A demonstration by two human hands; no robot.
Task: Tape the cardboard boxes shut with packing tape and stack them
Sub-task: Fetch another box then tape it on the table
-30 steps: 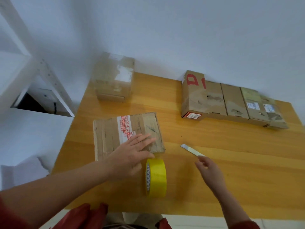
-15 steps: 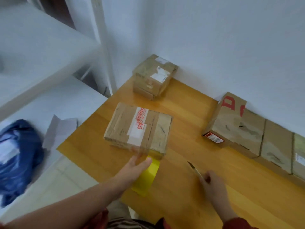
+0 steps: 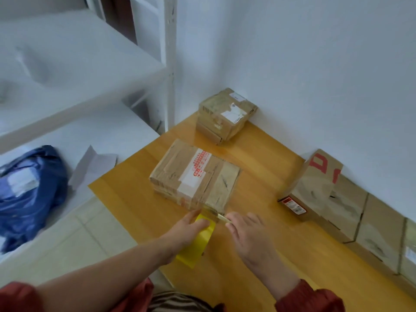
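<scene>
A flat cardboard box (image 3: 195, 176) with a red-and-white label lies on the wooden table (image 3: 258, 154). Just in front of its near edge stands a yellow roll of packing tape (image 3: 198, 246). My left hand (image 3: 189, 228) grips the top of the roll, close to the box. My right hand (image 3: 249, 235) holds a thin blade (image 3: 221, 218) whose tip points at the tape by the box's near corner. A smaller box (image 3: 226, 114) sits at the table's far corner against the wall.
A row of cardboard boxes (image 3: 342, 206), the first marked with a red letter, lines the wall on the right. White shelving (image 3: 67, 91) stands left of the table, with a blue bag (image 3: 29, 194) and a grey sheet (image 3: 90, 165) on its lower shelf.
The view has swung left. My left hand left the box top and took the tape roll. My right hand brought the blade from the table over to the tape at the box's corner.
</scene>
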